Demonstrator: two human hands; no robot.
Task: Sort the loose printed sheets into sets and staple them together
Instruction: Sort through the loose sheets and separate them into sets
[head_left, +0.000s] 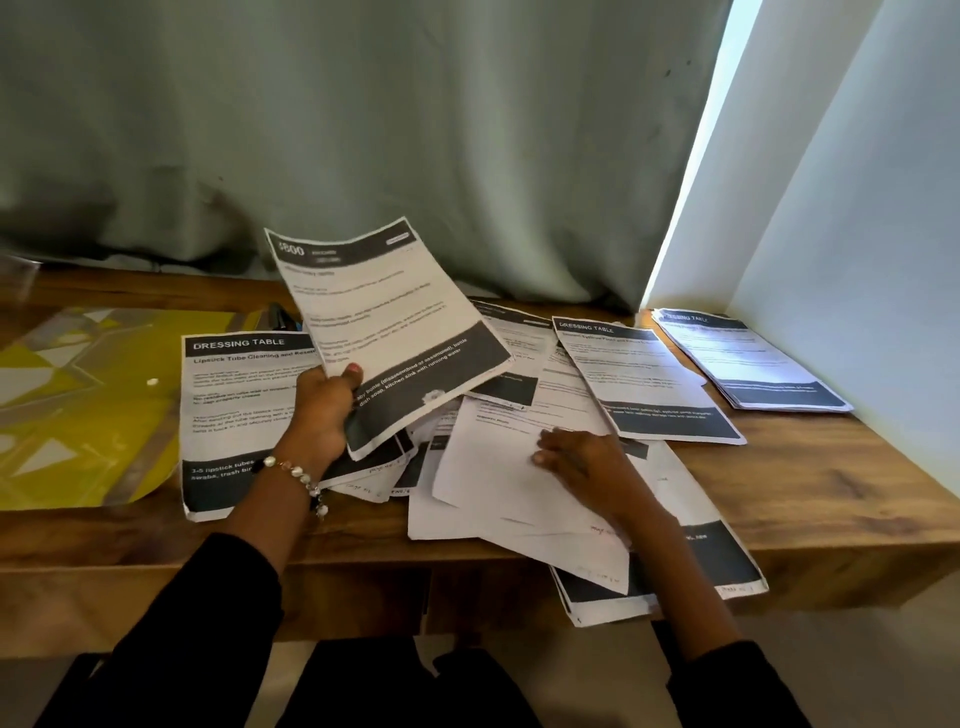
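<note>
While left hand (323, 402) grip pinches raised sheet (384, 322), long axis leaning away-left; right hand (582, 462) seemingly flat on pile (519, 499).

We see a dim scene, lit mostly by daylight through a bright gap (691, 156) beside the curtain (363, 130) at the right. That strip is blown out, and it washes the far right stack (748, 358) in bluish glare. The curtain and table (831, 493) edges bow with wide-angle distortion. The raised sheet (384, 322) is motion-blurred, its small print unreadable. Soft shadows lie under the papers; the lower corners fall dark.
</note>
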